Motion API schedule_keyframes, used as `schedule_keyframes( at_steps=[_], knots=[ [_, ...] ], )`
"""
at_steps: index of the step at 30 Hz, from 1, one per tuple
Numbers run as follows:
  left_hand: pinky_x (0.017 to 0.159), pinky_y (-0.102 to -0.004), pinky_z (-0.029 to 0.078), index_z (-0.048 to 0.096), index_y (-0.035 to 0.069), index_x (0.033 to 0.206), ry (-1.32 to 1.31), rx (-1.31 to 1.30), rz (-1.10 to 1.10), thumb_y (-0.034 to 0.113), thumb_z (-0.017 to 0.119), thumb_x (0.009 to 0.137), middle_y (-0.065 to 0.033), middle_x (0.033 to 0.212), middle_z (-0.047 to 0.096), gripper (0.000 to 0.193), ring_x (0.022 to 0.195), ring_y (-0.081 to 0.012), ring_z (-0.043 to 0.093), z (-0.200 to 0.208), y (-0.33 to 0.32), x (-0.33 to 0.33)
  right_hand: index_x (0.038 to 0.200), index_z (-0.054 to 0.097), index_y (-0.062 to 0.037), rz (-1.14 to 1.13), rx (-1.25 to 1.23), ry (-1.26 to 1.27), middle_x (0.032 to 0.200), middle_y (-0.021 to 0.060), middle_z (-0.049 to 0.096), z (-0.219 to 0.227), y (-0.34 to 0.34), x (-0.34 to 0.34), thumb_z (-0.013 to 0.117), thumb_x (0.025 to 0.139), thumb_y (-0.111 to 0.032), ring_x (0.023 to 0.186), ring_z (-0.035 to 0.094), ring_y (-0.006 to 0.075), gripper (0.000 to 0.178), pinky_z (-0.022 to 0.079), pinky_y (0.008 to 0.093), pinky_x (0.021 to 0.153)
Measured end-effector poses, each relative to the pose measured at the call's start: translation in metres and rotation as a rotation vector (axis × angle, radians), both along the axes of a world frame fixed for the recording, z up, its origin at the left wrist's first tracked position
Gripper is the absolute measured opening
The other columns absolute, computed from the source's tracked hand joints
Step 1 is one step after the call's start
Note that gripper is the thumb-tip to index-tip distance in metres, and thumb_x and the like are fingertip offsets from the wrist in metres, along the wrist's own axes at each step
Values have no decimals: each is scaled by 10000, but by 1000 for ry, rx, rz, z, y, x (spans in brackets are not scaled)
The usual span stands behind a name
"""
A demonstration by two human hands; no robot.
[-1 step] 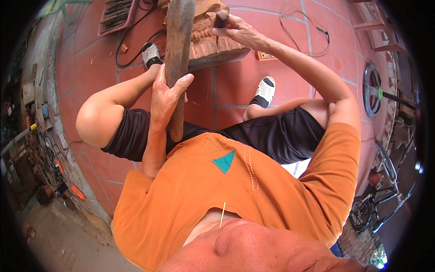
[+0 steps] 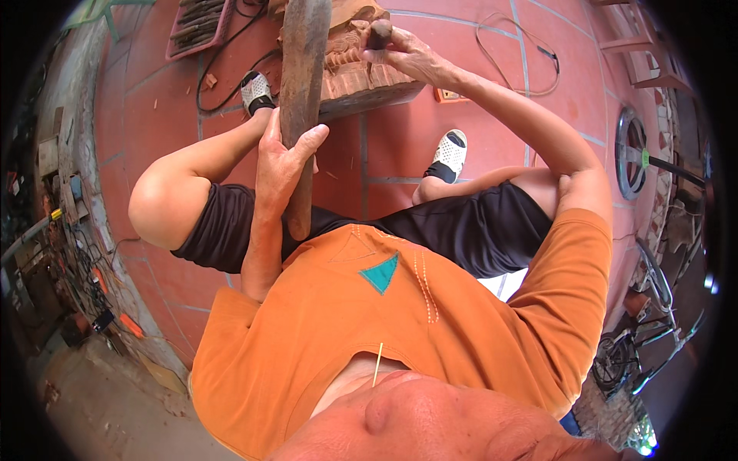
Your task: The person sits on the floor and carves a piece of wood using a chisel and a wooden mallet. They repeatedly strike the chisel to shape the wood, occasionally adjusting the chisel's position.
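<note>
Head view, left hand: I see my left hand [image 2: 283,165] wrapped around a long wooden mallet [image 2: 301,100], fingers curled over its lower shaft, thumb on the right side. The mallet stands nearly upright in the picture, its head reaching the top edge.

Head view, right hand: my right hand [image 2: 400,52] is closed around a dark-handled chisel [image 2: 380,34], held against the carved wooden block [image 2: 360,65].

Block's place: it sits on the red tiled floor [image 2: 400,138] at top centre, between my two white-and-black shoes [image 2: 448,152], touching the mallet's right side in the picture.

Packages, labels, signs: I cannot make out any printed package or sign. A small orange square [image 2: 450,95] lies on the floor just right of the block. A pink tray of dark tools [image 2: 201,23] lies at the floor's top left corner, with a black cable [image 2: 223,77] looping beside it. A teal triangle patch [image 2: 381,272] sits on my orange shirt [image 2: 430,338].

Right edge: a pale cord [image 2: 530,54] loops on the tiles, and a bicycle [image 2: 646,338] stands lower right.

Left edge: cluttered tools and wires along a wall, too small to tell apart.

Against the earlier frame: taken at the same instant, it matches; both hands, mallet and block lie the same.
</note>
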State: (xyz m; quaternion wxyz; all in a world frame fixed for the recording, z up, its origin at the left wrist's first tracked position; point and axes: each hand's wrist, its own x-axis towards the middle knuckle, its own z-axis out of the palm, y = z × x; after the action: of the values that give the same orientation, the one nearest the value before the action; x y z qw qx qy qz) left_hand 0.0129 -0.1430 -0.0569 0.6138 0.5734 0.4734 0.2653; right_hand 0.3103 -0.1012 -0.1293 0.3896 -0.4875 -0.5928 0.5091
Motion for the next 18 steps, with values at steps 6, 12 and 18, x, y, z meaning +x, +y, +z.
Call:
schedule_keyframes(
  at_steps=[6, 12, 18],
  knots=[
    [524, -239, 496, 578, 10, 1225, -37, 2, 31, 236, 762, 935, -13, 821, 620, 411, 604, -75, 582, 0, 5, -5, 1219, 608, -70, 65, -91, -57, 1084, -3, 650, -2, -7, 18, 683, 1018, -222, 1036, 600, 96, 263, 507, 318, 963],
    [512, -229, 488, 573, 11, 1226, -154, -31, 47, 239, 762, 940, -2, 801, 603, 412, 580, -67, 573, -7, 7, 0, 1248, 609, -79, -105, 2, -31, 1011, 36, 719, 3, 7, 16, 704, 1001, -234, 959, 672, 118, 307, 548, 336, 896],
    [503, -220, 485, 570, 15, 1217, -162, -50, 63, 239, 768, 940, 1, 797, 601, 408, 561, -63, 569, -6, 6, 4, 1218, 616, -127, 5, 228, -801, 984, 173, 717, -1, 15, -3, 766, 872, -257, 932, 707, 348, 399, 549, 464, 815]
  ],
)
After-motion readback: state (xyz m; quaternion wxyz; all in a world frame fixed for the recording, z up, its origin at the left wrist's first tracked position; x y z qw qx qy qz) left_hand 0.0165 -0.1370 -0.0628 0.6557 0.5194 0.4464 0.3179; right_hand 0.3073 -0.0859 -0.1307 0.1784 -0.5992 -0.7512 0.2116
